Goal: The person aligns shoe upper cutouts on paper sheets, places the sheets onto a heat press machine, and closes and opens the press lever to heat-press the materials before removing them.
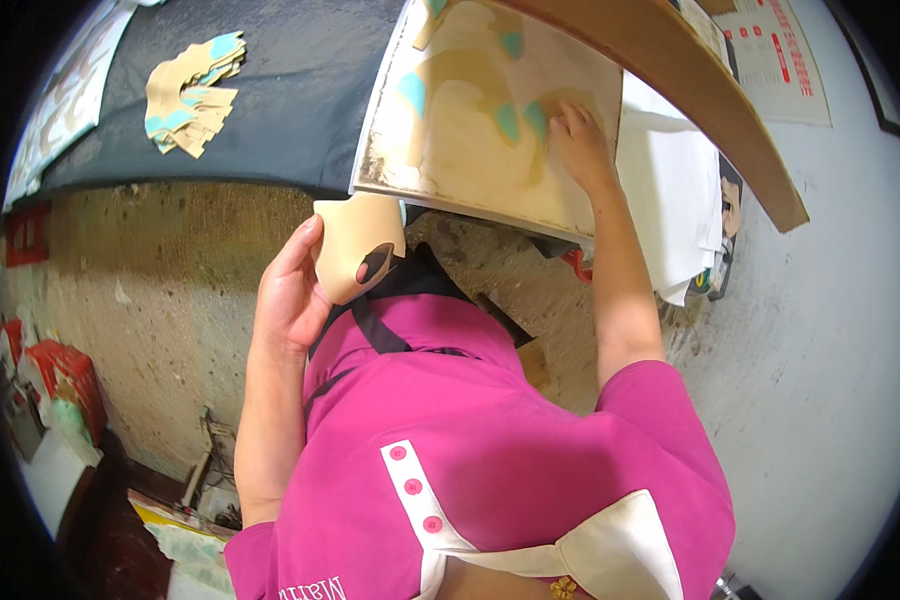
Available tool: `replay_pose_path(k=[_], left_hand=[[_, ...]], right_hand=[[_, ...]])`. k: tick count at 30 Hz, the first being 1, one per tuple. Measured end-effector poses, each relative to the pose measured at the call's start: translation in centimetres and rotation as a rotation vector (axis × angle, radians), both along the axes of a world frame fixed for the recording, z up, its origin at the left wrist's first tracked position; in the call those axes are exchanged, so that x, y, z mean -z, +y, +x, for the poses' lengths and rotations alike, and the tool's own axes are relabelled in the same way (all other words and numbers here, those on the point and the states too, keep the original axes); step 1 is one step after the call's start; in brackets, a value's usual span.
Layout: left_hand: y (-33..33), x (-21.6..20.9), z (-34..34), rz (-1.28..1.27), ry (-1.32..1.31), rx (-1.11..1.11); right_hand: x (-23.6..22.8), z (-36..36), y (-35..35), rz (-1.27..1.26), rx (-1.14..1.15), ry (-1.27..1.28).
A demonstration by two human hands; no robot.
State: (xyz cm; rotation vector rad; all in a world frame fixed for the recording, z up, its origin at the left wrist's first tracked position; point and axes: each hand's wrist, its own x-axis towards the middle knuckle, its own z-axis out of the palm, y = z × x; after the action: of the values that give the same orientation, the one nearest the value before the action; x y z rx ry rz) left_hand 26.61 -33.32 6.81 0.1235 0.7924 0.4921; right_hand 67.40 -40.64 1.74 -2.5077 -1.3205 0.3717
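My left hand (295, 285) grips a curved tan sheet piece (355, 235), which looks like a shoe-upper part. An oval opening sits near its lower end, and a fingertip shows through it. The piece is held below the near edge of a pale worktop (470, 195). On that surface, my right hand (580, 145) lies with its fingers bent and slightly apart, fingertips beside a tan piece with a teal patch (536, 120). Several similar teal-patched tan pieces are spread there, among them a teal patch (411, 92) at the left.
A bundle of stacked tan pieces (185, 95) rests on the black-covered table (290, 110) to the left. Over the worktop's right side arches a brown curved bar (710, 90). White sheeting (670, 190) hangs beside it. A red crate (68, 380) stands on the floor at the left.
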Motion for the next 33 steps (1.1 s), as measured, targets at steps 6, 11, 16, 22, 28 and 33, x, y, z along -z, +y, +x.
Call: replay_pose_path(k=[6,11,16,22,28,33], left_hand=[[-2.1,-0.7,0.1,-0.019,-0.023,-0.012],[-3.8,-1.5,0.8,0.000,0.003,0.012],[-4.6,-1.7,2.2,0.034,0.019,0.097],[-3.9,-3.4,5.6,0.058,0.010,0.218],[-2.9,-4.3,10.3,0.216,-0.023,0.459],[-2.4,-3.3,13.0,0.240,-0.093,0.558]], right_hand=[[2.6,5.1,4.2,0.073,-0.045,-0.097],[3.2,8.2,8.1,0.019,-0.185,-0.224],[2.8,8.3,7.6,0.132,-0.192,-0.263],[-5.5,-5.7,1.1,0.081,-0.328,1.011],[-8.5,-10.3,-5.4,0.085,-0.279,1.400],[-7.0,-6.1,-7.0,0.079,-0.068,1.148]])
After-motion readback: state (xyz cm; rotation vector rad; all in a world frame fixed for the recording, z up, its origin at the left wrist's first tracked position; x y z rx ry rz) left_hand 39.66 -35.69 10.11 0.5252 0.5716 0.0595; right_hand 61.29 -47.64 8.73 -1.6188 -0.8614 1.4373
